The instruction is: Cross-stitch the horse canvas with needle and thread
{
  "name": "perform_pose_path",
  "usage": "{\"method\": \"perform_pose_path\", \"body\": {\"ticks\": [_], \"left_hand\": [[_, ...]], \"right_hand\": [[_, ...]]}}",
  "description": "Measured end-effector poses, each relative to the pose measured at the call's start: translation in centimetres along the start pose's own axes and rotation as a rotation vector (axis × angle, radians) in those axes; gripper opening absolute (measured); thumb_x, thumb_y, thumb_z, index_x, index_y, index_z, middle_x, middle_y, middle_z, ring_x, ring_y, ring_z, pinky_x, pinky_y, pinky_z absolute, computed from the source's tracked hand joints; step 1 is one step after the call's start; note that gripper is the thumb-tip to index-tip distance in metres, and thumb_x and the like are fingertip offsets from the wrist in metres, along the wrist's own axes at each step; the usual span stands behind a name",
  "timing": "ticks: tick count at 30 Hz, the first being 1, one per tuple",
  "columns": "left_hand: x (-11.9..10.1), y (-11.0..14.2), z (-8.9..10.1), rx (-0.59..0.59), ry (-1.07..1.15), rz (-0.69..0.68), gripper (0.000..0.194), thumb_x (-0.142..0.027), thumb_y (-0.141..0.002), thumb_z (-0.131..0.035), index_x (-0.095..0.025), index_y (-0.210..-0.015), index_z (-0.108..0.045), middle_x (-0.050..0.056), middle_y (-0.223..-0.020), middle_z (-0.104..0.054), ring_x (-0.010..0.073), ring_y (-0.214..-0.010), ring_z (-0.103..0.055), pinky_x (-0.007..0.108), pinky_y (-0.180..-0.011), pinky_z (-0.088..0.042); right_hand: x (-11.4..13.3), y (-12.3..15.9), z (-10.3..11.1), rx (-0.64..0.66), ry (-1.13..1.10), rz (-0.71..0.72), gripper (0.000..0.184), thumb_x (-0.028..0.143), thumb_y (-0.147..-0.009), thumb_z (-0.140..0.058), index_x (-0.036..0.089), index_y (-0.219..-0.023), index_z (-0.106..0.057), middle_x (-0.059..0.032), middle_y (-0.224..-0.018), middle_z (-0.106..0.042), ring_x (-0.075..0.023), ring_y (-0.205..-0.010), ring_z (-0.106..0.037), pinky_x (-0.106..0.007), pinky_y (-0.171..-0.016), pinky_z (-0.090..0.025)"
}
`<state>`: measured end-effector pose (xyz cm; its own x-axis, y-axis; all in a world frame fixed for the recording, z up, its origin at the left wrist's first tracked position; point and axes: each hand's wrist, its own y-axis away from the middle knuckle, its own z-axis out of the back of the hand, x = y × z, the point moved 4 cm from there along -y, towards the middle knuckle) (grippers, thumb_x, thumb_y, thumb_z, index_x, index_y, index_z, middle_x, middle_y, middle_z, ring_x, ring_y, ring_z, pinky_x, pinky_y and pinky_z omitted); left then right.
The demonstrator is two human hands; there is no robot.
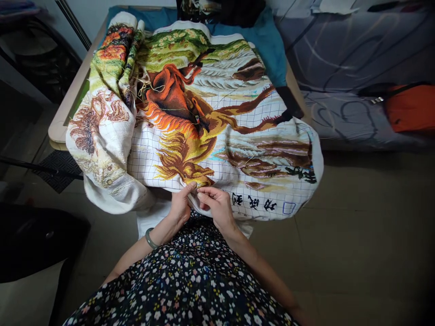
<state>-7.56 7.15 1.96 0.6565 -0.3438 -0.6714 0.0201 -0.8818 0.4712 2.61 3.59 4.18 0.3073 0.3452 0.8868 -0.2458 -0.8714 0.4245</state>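
Note:
A large cross-stitch cloth (142, 158) with a printed grid covers the table top and droops over its near edge. Stitched on it is a golden horse with an orange mane and a red saddle shape. My left hand (180, 206) grips the near edge, thumb on top beside the horse's head and fingers hidden underneath. Close beside it, my right hand (219, 206) has thumb and fingertips pinched together at the cloth; whatever is between them is too small to make out. Loose yellow threads (149, 86) lie on the stitching near the rolled left part (110, 81).
Under the cloth stands a light wooden table (61, 122) with a teal cover (272, 50). Dark material (243, 11) lies at the back. To the right is a grey patterned sofa (333, 59) with an orange bag (411, 108). A black object (37, 240) sits at lower left.

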Motion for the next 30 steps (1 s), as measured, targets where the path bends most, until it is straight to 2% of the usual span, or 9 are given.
{"method": "perform_pose_path", "body": {"ticks": [5,12,16,30], "left_hand": [[0.0,0.0,-0.1,0.016,0.004,-0.007,0.06,-0.02,-0.057,-0.085,-0.02,-0.113,-0.066,0.003,-0.1,-0.074,0.0196,-0.09,-0.067,0.033,-0.09,-0.047],[-0.3,0.0,-0.1,-0.004,-0.01,-0.036,0.06,-0.019,-0.057,-0.085,-0.021,-0.113,-0.065,0.002,-0.098,-0.073,0.0184,-0.091,-0.067,0.031,-0.09,-0.048],[-0.3,0.1,-0.2,-0.01,-0.012,-0.031,0.057,-0.018,-0.058,-0.084,-0.021,-0.112,-0.066,0.002,-0.096,-0.073,0.0163,-0.085,-0.065,0.03,-0.088,-0.049],[-0.1,0.2,-0.3,-0.006,0.041,0.024,0.053,-0.02,-0.057,-0.084,-0.021,-0.106,-0.066,-0.001,-0.09,-0.071,0.0125,-0.077,-0.061,0.027,-0.081,-0.049]], "right_hand": [[0.2,-0.1,-0.2,0.011,-0.041,-0.037,0.022,0.031,-0.059,-0.075,0.015,-0.073,-0.07,0.0041,-0.047,-0.057,-0.008,-0.041,-0.045,-0.021,-0.043,-0.037],[-0.9,-0.4,0.0,-0.048,0.041,0.05,0.022,0.035,-0.063,-0.076,0.016,-0.073,-0.069,0.0022,-0.057,-0.063,-0.0093,-0.046,-0.054,-0.021,-0.046,-0.044],[-1.3,-0.5,0.0,-0.07,0.066,0.091,0.021,0.035,-0.065,-0.075,0.016,-0.074,-0.07,0.0021,-0.055,-0.063,-0.01,-0.046,-0.055,-0.021,-0.047,-0.047],[-1.8,-0.8,-0.1,-0.089,0.068,0.144,0.021,0.037,-0.069,-0.074,0.016,-0.074,-0.072,0.0021,-0.052,-0.061,-0.0105,-0.046,-0.054,-0.022,-0.048,-0.047]]}}
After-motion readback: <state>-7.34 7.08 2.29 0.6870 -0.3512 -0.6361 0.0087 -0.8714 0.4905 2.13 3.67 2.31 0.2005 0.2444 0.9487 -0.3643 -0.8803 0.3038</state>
